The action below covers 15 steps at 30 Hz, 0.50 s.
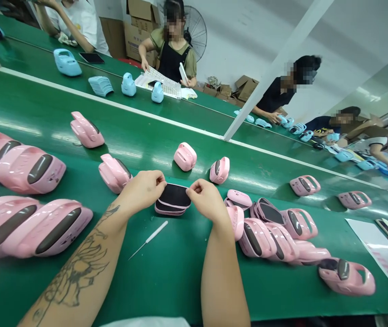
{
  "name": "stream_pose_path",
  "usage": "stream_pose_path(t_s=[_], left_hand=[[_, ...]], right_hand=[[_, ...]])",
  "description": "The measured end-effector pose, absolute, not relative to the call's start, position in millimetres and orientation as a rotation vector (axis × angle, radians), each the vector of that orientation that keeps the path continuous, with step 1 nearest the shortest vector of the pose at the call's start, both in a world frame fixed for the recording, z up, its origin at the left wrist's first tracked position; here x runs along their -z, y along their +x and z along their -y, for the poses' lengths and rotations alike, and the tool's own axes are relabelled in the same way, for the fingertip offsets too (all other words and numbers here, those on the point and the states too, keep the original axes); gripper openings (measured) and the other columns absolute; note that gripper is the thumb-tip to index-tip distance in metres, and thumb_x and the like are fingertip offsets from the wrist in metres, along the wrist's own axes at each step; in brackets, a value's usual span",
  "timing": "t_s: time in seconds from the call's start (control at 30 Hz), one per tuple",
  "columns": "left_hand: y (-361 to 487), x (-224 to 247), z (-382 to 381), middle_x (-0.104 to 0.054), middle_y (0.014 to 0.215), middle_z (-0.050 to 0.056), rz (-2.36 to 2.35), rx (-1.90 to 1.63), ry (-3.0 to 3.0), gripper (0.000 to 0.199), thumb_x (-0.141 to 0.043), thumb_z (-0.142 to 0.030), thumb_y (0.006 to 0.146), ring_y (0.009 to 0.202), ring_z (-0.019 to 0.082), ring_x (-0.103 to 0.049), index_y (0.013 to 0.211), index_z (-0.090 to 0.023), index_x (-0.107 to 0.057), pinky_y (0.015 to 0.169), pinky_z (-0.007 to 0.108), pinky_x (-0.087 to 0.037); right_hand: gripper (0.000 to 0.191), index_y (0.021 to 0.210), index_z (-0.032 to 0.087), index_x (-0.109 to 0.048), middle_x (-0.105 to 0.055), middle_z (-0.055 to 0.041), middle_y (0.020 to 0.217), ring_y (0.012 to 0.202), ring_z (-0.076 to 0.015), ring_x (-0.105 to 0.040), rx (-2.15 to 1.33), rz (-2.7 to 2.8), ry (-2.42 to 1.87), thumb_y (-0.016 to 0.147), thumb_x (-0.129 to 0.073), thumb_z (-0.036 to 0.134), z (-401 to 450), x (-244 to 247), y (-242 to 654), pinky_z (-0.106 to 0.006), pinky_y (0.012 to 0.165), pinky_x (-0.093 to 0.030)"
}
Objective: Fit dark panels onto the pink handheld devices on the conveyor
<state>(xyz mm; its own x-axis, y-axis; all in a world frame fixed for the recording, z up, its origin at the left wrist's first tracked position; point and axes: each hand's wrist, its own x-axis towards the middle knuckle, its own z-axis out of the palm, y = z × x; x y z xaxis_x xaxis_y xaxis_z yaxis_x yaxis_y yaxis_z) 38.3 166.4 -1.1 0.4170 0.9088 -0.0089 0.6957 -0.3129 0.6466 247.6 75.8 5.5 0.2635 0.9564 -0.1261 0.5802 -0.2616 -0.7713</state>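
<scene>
Between my hands is a thin black panel with a pale pink rim point(176, 195), pinched at its two ends above a small stack of similar panels point(170, 211). My left hand point(146, 186) closes thumb and fingers on its left end. My right hand point(204, 194) grips the right end the same way. A slim white-handled tool with a thin metal shaft point(155, 232) lies on the green table in front of the stack. Close to my left wrist stands a pink plastic housing point(114, 173); other pink housings point(257, 237) are lined up beside my right forearm.
Rows of pink housings point(46, 227) fill the left side of the green table point(166, 281). A white sheet point(374, 250) lies at the right. Across a white divider strip point(119, 108), co-workers sit among light blue housings point(67, 62). A slanted white post point(275, 68) rises from the strip.
</scene>
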Motion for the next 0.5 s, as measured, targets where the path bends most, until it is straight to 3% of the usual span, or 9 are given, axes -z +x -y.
stream_pose_path(t_s=[0.17,0.27,0.37,0.47,0.5], left_hand=[[43,-10,-159,-0.078,0.078,0.006,-1.222,-0.744,1.660,0.027,-0.070,-0.048,0.085,0.066,0.026,-0.071,0.085,-0.022,-0.075,0.058,0.035,-0.053],[54,-22,-159,-0.076,0.074,0.005,-1.187,-0.866,1.553,0.032,-0.076,-0.051,0.081,0.058,0.023,-0.067,0.086,-0.020,-0.077,0.054,0.033,-0.052],[75,-29,-177,-0.078,0.081,0.009,-1.149,-0.898,1.578,0.050,-0.066,-0.064,0.088,0.069,0.024,-0.070,0.092,-0.017,-0.081,0.060,0.033,-0.054],[105,-22,-212,-0.081,0.113,0.017,-1.219,-0.817,1.652,0.072,-0.047,-0.075,0.094,0.094,0.029,-0.077,0.118,-0.015,-0.079,0.077,0.036,-0.059],[116,-17,-223,-0.078,0.125,0.020,-1.276,-0.764,1.691,0.073,-0.054,-0.073,0.090,0.107,0.034,-0.076,0.125,-0.013,-0.075,0.085,0.039,-0.060]], right_hand=[[0.046,0.098,0.023,-0.065,-0.067,0.0035,0.080,0.068,-0.0135,-0.060,-1.250,1.199,-1.183,0.089,-0.076,0.066,-73,-5,248,-0.027,0.068,-0.051],[0.063,0.119,0.023,-0.070,-0.075,-0.0008,0.096,0.080,-0.0177,-0.069,-1.443,0.961,-0.897,0.083,-0.077,0.075,-80,2,241,-0.031,0.075,-0.058],[0.073,0.130,0.023,-0.070,-0.081,-0.0072,0.114,0.098,-0.0273,-0.076,-1.563,0.741,-0.732,0.087,-0.064,0.082,-88,1,238,-0.044,0.086,-0.065],[0.074,0.123,0.020,-0.074,-0.083,-0.0117,0.119,0.103,-0.0306,-0.078,-1.467,0.512,-0.663,0.092,-0.050,0.084,-91,-8,247,-0.049,0.091,-0.065],[0.073,0.118,0.020,-0.075,-0.083,-0.0122,0.118,0.102,-0.0304,-0.079,-1.391,0.426,-0.655,0.093,-0.048,0.083,-90,-12,251,-0.049,0.091,-0.065]])
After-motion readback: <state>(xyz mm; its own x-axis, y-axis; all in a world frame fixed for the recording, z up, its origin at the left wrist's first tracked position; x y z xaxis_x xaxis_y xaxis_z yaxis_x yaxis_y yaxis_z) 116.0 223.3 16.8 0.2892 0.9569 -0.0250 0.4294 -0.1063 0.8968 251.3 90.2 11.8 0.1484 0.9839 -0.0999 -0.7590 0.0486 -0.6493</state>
